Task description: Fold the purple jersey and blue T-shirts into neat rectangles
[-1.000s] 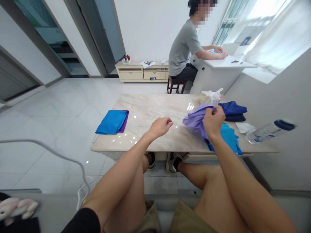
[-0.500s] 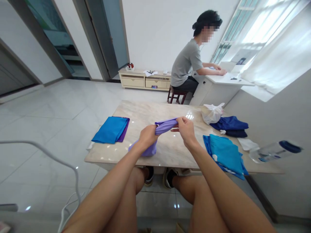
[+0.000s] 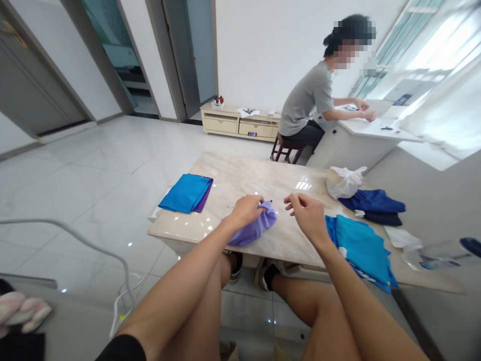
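Lilac cloth (image 3: 252,228), crumpled into a soft heap, lies on the marble table (image 3: 259,178) close to its near edge, roughly at the middle of that edge. The left hand (image 3: 246,209) rests on top of the heap with its fingers curled down into the fabric, gripping a bunch of it. The right hand (image 3: 306,213) hovers just to the right of the cloth, clear of it, its fingers loosely bent and spread apart, holding nothing.

Taking the lilac cloth as the mark: to its right, beyond the right hand, a bright blue garment (image 3: 358,245) lies spread at the table's near edge and hangs partly over it. Further right and back from the cloth sits a folded pile of dark navy garments (image 3: 376,204), and just behind that pile a crumpled white plastic bag (image 3: 343,181). To the far right of the cloth a white tissue (image 3: 399,235) lies flat, and past it a clear plastic bottle with a dark cap (image 3: 443,250) shows blurred. To the left of the cloth, well apart from it, a folded blue cloth (image 3: 184,192) lies on a purple one (image 3: 205,198) near the table's left edge.

Well behind the cloth, past the table, another person in a grey shirt (image 3: 306,100) sits on a dark stool (image 3: 286,149) at a white desk (image 3: 370,128), both hands on it.
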Motion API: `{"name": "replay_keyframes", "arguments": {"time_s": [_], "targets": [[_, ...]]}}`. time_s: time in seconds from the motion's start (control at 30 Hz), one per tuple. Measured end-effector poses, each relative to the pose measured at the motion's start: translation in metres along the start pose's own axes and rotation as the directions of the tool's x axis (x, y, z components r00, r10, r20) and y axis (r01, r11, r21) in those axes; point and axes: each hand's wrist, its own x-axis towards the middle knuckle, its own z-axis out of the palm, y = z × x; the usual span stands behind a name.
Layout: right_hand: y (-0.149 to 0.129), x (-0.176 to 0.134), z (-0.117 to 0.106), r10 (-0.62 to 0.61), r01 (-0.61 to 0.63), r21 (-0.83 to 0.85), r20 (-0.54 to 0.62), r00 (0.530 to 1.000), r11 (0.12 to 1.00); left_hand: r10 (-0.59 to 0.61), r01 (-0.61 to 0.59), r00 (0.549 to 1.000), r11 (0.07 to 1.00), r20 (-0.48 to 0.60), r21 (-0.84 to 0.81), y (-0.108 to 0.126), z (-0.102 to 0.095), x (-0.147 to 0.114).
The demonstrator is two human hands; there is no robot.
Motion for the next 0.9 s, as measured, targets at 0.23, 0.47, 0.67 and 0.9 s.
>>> {"name": "replay_keyframes", "arguments": {"time_s": [0.23,0.47,0.67,0.9], "targets": [[0.031,0.01,0.023,-0.248,0.325,-0.227,0.311,0.917,0.918,0.03,-0.03,1.0,0.998,-0.001,0.046,0.008,0.005,-0.004],[0.065,0.018,0.049,0.04,0.359,-0.381,0.731,0.682,0.852,0.157,-0.143,0.978,0.984,0.136,-0.109,-0.004,0.019,0.004],[0.065,0.031,0.026,0.198,0.32,-0.526,0.708,0.678,0.788,0.148,-0.133,0.982,0.983,0.117,-0.124,-0.023,0.02,0.009],[0.057,0.036,-0.013,-0.047,0.164,-0.48,0.247,0.968,0.862,0.08,-0.078,0.97,0.997,0.229,-0.019,-0.026,0.011,0.008]]}}
